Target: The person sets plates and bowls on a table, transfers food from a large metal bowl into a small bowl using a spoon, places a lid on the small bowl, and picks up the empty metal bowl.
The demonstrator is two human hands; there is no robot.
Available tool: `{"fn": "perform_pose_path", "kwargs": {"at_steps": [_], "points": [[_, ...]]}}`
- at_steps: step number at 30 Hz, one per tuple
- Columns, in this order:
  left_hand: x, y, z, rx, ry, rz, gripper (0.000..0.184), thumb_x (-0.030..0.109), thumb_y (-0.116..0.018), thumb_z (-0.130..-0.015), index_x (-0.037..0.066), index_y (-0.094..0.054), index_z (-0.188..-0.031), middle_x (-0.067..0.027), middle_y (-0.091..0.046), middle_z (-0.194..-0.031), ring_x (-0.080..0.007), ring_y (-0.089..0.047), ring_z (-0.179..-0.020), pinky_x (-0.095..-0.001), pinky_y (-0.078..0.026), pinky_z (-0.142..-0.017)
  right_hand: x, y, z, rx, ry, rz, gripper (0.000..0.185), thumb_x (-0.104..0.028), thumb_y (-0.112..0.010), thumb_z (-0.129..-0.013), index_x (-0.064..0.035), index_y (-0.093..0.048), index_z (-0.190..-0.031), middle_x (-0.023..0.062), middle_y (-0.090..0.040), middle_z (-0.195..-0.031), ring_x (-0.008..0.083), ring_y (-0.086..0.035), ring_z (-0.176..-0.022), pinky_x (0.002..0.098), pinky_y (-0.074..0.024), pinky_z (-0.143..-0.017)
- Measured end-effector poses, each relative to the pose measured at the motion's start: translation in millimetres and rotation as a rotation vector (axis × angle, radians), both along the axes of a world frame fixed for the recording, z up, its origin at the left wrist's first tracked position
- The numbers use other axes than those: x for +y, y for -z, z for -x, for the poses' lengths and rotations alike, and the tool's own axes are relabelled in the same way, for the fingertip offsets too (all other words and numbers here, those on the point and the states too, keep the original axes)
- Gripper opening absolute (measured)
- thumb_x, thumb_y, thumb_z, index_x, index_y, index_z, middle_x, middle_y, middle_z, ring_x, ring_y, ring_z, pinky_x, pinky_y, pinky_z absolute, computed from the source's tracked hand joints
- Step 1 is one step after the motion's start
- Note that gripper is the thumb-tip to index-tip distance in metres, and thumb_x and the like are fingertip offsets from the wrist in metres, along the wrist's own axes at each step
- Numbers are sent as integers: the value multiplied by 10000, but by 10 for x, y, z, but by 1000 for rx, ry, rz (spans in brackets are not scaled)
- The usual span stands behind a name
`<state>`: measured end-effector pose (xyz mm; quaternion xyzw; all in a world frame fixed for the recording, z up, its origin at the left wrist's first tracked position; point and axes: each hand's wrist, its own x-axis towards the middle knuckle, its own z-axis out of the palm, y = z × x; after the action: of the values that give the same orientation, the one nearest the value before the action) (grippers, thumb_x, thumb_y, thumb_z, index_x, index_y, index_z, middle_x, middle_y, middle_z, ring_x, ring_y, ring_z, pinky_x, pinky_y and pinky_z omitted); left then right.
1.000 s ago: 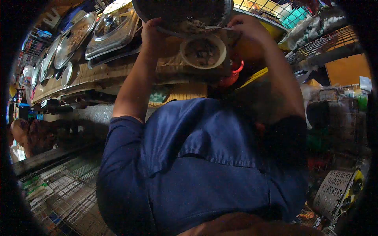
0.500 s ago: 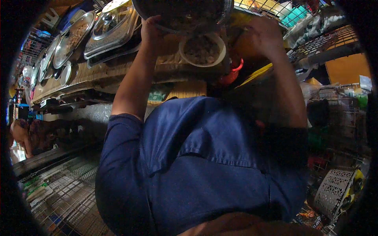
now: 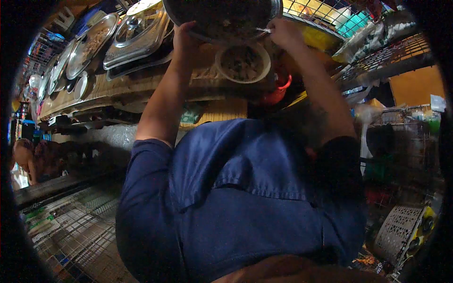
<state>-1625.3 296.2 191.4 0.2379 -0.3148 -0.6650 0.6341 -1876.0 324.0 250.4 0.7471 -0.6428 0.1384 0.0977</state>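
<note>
A large round metal pan (image 3: 222, 14) with dark food in it is tilted toward me at the top of the view. My left hand (image 3: 185, 37) grips its left rim. At the opposite rim my right hand (image 3: 287, 34) is closed around a thin pale utensil handle (image 3: 263, 30); its far end cannot be made out. Just below the pan stands a cream bowl (image 3: 267, 63) holding chunky, dark food pieces. Neither hand touches this bowl.
Left along the counter (image 3: 137, 85) stand a glass-lidded steel tray (image 3: 130, 54), an oval food platter (image 3: 92, 45) and a small white dish (image 3: 80, 87). A red container (image 3: 276, 95) sits right of the bowl. Wire racks (image 3: 391, 56) crowd the right side.
My right hand has moved left from beyond the bowl to the pan's right rim, and the pale handle now shows in it. The pan has shifted slightly right; my left hand keeps its grip.
</note>
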Motion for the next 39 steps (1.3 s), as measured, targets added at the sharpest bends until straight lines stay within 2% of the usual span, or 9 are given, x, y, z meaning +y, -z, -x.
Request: {"fn": "perform_pose_path", "kwargs": {"at_steps": [7, 17, 22, 25, 27, 33, 35, 37, 39], "points": [[-9, -21, -9, -41, -28, 4, 490, 98, -439, -657, 166, -281, -1115, -96, -405, -1037, -293, -475, -880, -467, -463, -620, -319, 253, -2, -437, -299, -279, 163, -117, -577, -653, -57, -599, -802, 68, -589, -758, 143, -549, -713, 270, -433, -650], [119, -107, 11, -38, -79, -22, 467, 114, -437, -664, 171, -286, -1102, -101, -426, -1006, -293, -491, -858, -474, -464, -621, -59, -121, 117, -656, -258, -524, 190, -119, -561, -658, -39, -588, -828, 55, -574, -783, 127, -523, -753, 246, -415, -668], [60, -69, -8, -24, -9, -64, 489, 122, -450, -659, 164, -277, -1115, -111, -426, -1011, -293, -505, -833, -457, -473, -617, 89, -255, 337, -456, -312, -401, 159, -124, -557, -676, -40, -579, -809, 38, -565, -776, 124, -517, -756, 247, -396, -704], [47, -60, 7, 35, 38, -58, 501, 128, -461, -653, 151, -274, -1118, -108, -443, -988, -286, -519, -805, -422, -485, -596, 166, -234, 488, -566, -360, -471, 131, -97, -548, -684, -40, -575, -800, 46, -567, -772, 137, -523, -763, 260, -398, -703], [45, -62, 23, -32, -2, -30, 341, 168, -384, -767, 6, -416, -1066, -141, -484, -1028, -289, -458, -936, -382, -363, -851, 274, -304, 495, -457, -343, -437, 129, -87, -549, -684, -44, -573, -803, 49, -569, -778, 140, -526, -765, 262, -398, -703], [6, -45, -16, -253, -109, -2, 319, 122, -391, -760, 25, -418, -1064, -135, -469, -1045, -283, -465, -929, -377, -393, -824, 695, -429, 422, -205, -275, -93, 131, -101, -555, -682, -79, -565, -811, 67, -558, -787, 211, -532, -762, 292, -404, -684], [115, -153, 43, -151, -144, -25, 330, 117, -415, -744, 47, -411, -1067, -129, -472, -1025, -286, -471, -914, -390, -407, -800, 767, -468, 410, -96, -306, 36, 135, -118, -551, -686, -88, -561, -816, 73, -551, -793, 240, -528, -760, 306, -406, -675], [172, -219, 68, -48, -179, -46, 347, 113, -438, -728, 69, -404, -1071, -123, -475, -1005, -290, -477, -899, -404, -422, -776, 816, -601, 388, 357, -414, 270, 140, -134, -528, -694, -107, -554, -830, 76, -535, -797, 272, -518, -739, 345, -406, -645], [137, -206, 45, -41, -161, -21, 392, 108, -476, -698, 111, -383, -1079, -115, -480, -965, -300, -484, -873, -426, -433, -742, 586, -502, 475, 382, -299, 225, 153, -133, -517, -695, -114, -547, -845, 75, -530, -798, 266, -519, -721, 363, -407, -628]]}}
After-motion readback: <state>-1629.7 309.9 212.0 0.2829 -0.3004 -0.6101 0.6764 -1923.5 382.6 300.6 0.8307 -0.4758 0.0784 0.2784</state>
